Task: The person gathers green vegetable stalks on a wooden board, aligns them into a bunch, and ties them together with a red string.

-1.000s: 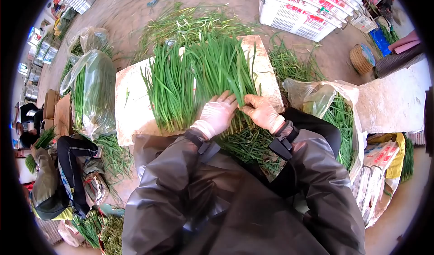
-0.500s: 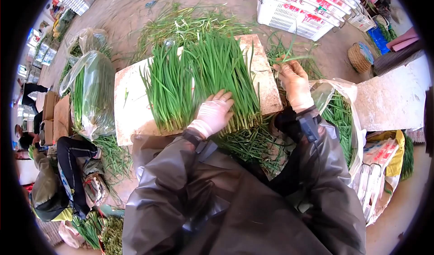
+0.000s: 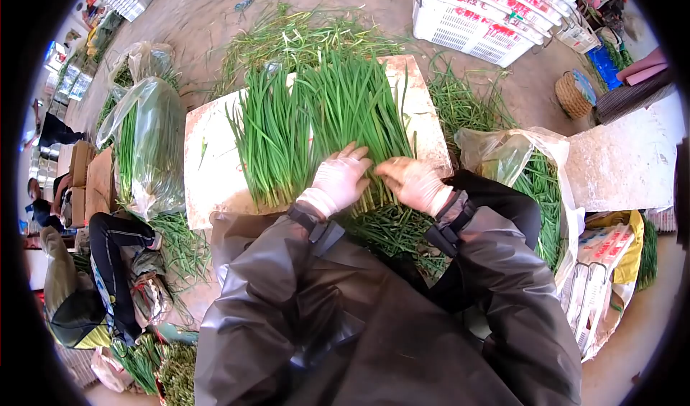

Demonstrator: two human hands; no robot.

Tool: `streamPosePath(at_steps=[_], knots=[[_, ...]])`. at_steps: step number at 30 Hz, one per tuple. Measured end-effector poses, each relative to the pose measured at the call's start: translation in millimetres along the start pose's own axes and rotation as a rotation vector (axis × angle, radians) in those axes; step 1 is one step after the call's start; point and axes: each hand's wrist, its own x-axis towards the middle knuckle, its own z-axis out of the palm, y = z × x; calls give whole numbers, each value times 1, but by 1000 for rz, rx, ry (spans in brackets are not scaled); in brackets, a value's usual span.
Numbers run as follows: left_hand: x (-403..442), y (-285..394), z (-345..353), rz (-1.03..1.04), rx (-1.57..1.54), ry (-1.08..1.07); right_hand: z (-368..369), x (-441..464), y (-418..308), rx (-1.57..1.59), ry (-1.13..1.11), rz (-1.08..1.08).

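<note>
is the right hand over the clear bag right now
No, the right hand is by the greens, close beside the left hand.

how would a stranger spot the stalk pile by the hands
Find the pale board near the centre. It bears two green piles. Take the right pile: only it has both left hand and right hand at its lower end.
</note>
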Motion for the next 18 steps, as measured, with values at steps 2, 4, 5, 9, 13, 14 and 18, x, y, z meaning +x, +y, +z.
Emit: streamPosePath(at_steps=[2, 4, 5, 9, 13, 14, 18], knots=[[0, -4, 1, 20, 2, -13, 8, -2, -4, -175, -159, -30], [-1, -6, 3, 24, 12, -33, 14, -3, -9, -326, -252, -49], [-2, -6, 4, 19, 22, -46, 15, -1, -15, -392, -294, -48], [-1, -6, 5, 7, 30, -59, 6, 3, -24, -302, -579, -65], [-1, -7, 1, -25, -29, -105, -14, -3, -19, -88, -574, 132], [-1, -7, 0, -23, -35, -96, -12, -2, -16, -51, -444, 171], [2, -9, -1, -30, -56, -95, 2, 2, -14, -171, -182, 231]])
